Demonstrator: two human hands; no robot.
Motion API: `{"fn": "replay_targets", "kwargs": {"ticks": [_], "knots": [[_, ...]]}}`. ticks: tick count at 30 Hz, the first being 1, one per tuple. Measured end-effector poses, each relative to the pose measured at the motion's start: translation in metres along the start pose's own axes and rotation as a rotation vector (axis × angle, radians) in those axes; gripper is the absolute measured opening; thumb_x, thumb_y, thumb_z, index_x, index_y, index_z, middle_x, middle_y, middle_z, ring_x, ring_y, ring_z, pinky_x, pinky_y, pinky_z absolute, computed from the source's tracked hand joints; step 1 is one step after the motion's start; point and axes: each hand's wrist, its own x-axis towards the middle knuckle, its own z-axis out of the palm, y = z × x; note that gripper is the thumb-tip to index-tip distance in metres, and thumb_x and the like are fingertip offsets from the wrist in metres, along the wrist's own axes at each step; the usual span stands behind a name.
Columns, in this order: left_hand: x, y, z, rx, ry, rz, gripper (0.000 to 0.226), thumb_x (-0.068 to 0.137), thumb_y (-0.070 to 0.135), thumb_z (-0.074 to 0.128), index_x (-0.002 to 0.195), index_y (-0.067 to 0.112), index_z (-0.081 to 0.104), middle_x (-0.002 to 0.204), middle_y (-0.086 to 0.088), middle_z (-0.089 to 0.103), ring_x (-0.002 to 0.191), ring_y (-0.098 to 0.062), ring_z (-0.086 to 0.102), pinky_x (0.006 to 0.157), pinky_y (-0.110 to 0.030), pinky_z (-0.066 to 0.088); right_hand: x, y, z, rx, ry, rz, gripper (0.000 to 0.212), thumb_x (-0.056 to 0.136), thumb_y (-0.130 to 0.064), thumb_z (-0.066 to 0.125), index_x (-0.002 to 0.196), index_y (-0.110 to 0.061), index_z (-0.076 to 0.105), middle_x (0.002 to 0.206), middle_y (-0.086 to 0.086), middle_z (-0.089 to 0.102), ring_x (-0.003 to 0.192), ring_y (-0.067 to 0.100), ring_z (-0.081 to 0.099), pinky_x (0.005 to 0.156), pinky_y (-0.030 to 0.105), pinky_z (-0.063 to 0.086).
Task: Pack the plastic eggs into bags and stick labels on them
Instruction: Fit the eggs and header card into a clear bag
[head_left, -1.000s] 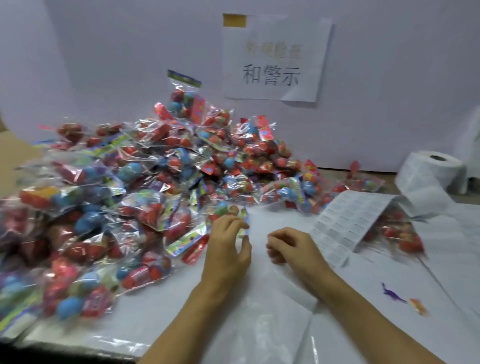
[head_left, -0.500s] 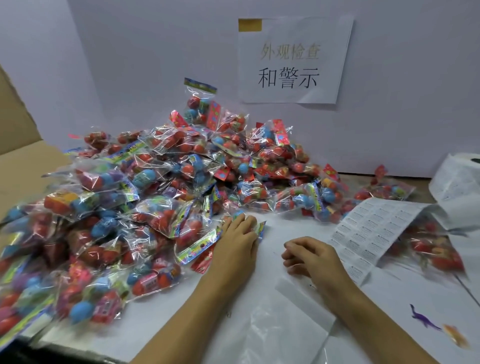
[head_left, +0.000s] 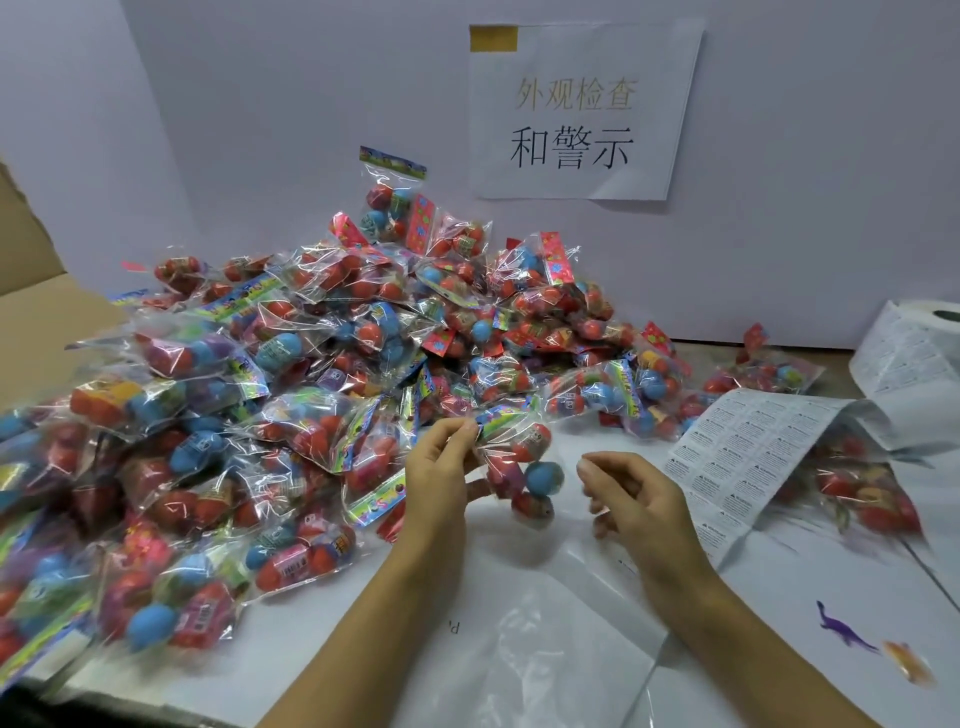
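Left grip (head_left: 441, 467) pinching bag (head_left: 519, 467) top, eggs hanging lengthwise; right grip (head_left: 634, 499) empty, loosely curled, just beside; labels (head_left: 748, 447) rightward.

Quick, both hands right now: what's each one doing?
Left hand: pinches the top of a bag of eggs, lifted off the table.
Right hand: fingers loosely curled, holding nothing visible.
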Motion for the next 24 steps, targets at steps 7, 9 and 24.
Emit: {"fn": "replay_targets", "kwargs": {"ticks": [7,9,24], "knots": [[-0.006,0.005,0.005,0.011,-0.148,-0.132,0.035,0.100,0.012,0.059,0.071,0.023,0.074,0.074,0.000,0.071,0.065,-0.013,0.069,0.043,-0.026,0.050,-0.005,-0.009,0.000,-0.017,-0.120,-0.002,0.032,0.075,-0.062,0.077,0.093,-0.035,0.078,0.078,-0.013,0.070,0.065,0.000,0.055,0.050,0.019,0.040],[-0.008,0.002,0.007,0.038,-0.205,-0.172,0.030,0.100,0.016,0.060,0.074,0.022,0.075,0.076,-0.003,0.071,0.067,-0.016,0.068,0.046,-0.027,0.051,-0.007,-0.009,0.002,-0.024,-0.165,0.009,0.036,0.074,-0.060,0.070,0.092,-0.031,0.078,0.083,-0.006,0.074,0.063,0.003,0.055,0.047,0.020,0.039],[-0.005,-0.006,0.007,0.111,-0.471,-0.284,0.016,0.084,0.027,0.082,0.089,0.012,0.077,0.080,-0.010,0.064,0.074,-0.020,0.065,0.063,-0.036,0.058,-0.003,-0.010,-0.004,0.047,-0.143,0.095,0.044,0.071,-0.055,0.075,0.090,-0.016,0.078,0.089,0.009,0.076,0.078,0.022,0.066,0.061,0.033,0.056]]}}
